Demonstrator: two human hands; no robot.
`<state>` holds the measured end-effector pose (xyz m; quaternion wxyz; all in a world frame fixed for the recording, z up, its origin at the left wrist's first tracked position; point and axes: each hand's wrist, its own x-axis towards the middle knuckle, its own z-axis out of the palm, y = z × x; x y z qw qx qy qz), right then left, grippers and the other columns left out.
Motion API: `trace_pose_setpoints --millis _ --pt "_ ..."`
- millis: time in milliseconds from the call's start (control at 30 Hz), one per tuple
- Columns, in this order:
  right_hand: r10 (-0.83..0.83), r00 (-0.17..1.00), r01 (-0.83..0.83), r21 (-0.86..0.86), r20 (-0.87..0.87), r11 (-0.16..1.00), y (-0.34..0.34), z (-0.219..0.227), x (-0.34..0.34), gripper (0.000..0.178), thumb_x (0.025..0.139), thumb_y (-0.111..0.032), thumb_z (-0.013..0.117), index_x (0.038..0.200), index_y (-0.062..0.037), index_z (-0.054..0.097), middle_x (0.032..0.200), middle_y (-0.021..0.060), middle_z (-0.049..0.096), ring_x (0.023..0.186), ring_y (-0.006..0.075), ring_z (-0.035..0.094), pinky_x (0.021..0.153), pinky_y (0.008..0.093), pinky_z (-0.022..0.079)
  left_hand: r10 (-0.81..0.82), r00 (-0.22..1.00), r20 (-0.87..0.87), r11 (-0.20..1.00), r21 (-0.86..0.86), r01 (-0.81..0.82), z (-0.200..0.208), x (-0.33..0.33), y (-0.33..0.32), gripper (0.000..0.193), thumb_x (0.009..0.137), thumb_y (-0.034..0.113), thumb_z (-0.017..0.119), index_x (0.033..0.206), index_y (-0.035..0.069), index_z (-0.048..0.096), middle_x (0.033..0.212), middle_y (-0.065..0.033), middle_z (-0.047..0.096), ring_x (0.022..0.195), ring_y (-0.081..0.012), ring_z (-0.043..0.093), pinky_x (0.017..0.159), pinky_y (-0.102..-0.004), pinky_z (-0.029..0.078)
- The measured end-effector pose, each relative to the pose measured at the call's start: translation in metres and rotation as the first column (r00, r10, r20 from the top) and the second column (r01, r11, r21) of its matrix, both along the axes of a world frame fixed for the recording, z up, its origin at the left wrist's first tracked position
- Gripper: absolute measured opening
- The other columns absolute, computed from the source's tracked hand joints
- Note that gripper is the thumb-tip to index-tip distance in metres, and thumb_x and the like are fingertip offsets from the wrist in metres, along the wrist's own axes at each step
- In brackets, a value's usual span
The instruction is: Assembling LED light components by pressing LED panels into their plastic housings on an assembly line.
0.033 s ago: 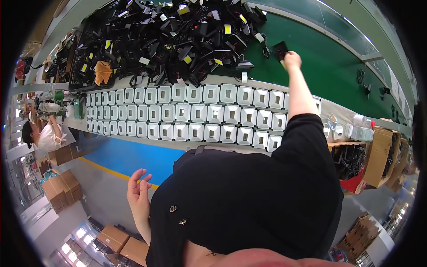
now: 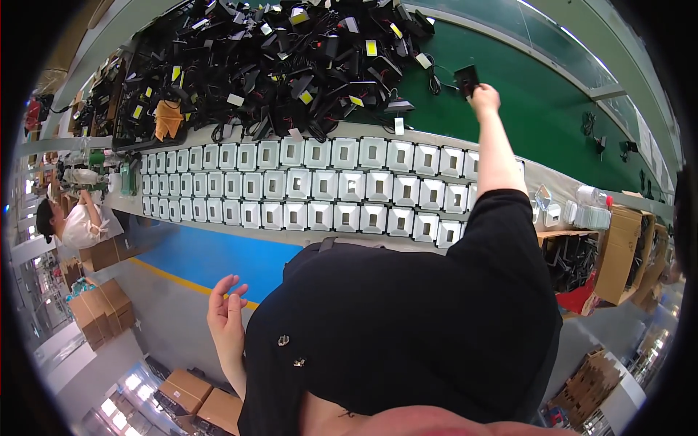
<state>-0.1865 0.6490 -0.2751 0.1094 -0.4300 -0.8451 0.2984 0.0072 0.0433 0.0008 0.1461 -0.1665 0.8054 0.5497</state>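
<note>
My right hand [image 2: 485, 99] is stretched out between one and two o'clock, with twelve straight ahead of me. Its fingers are closed on the near edge of a flat black box [image 2: 467, 80], which I hold over the green table top [image 2: 527, 120]; I cannot tell whether the box touches the surface. A looped black cable [image 2: 434, 84] lies just beside it, toward one o'clock; I can't tell whether the two are joined.

My left hand [image 2: 227, 309] hangs at eight o'clock, in the air beside my black shirt [image 2: 407, 327], its fingers apart and loosely bent.

At eleven o'clock a big heap of black lamps [image 2: 291, 73] with cords and white and yellow tags spreads out, and an orange cloth [image 2: 168, 120] lies on its ten o'clock side. Nearer me, white frames [image 2: 379, 182] with small windows stand in three rows, running from nine o'clock across to three. A person in white [image 2: 83, 227] sits at nine o'clock, and opened cartons [image 2: 614, 254] stand at three.
</note>
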Motion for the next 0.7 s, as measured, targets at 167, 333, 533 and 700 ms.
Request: trace_pose_setpoints --millis 167,333,533,700 --pt "0.087 0.893 -0.219 -0.258 -0.441 0.941 -0.025 0.105 0.02 0.027 0.085 -0.018 0.056 0.104 0.0007 0.062 0.08 0.0051 0.064 0.061 0.0111 0.059 0.055 0.0229 0.043 -0.103 0.994 -0.027 0.995 0.011 0.103 -0.001 -0.015 -0.007 0.03 0.092 0.008 0.045 0.121 0.0 0.046 0.118 -0.011 0.052 0.101 -0.0192 0.057 0.079 -0.0261 0.043" --pt "0.127 0.729 -0.409 -0.279 -0.672 0.869 -0.117 0.226 0.043 0.026 0.087 -0.018 0.057 0.105 -0.0005 0.062 0.079 0.0011 0.062 0.065 0.0062 0.055 0.057 0.0198 0.039 -0.269 0.952 -0.149 0.959 0.05 0.279 0.003 -0.039 -0.023 0.029 0.091 0.006 0.044 0.12 0.001 0.047 0.115 -0.0106 0.054 0.101 -0.0193 0.057 0.08 -0.0277 0.043" --pt "0.431 0.59 -0.686 -0.142 -0.682 0.714 -0.254 0.317 0.075 0.028 0.084 -0.018 0.06 0.106 0.0002 0.061 0.078 0.0004 0.064 0.063 0.0047 0.054 0.058 0.0189 0.041 -0.318 0.878 -0.359 0.905 0.161 0.393 0.015 -0.048 -0.052 0.032 0.09 0.006 0.045 0.121 0.0 0.046 0.116 -0.0103 0.054 0.101 -0.0193 0.057 0.078 -0.0267 0.044" --pt "0.833 0.333 -0.854 0.233 -0.442 0.464 -0.374 0.358 0.079 0.019 0.084 -0.011 0.056 0.1 -0.0044 0.065 0.069 0.0027 0.062 0.061 0.0045 0.053 0.055 0.0198 0.041 -0.226 0.828 -0.514 0.78 0.414 0.47 0.053 -0.065 -0.068 0.04 0.093 0.018 0.04 0.13 0.001 0.038 0.124 -0.0133 0.048 0.102 -0.023 0.058 0.079 -0.0277 0.046"
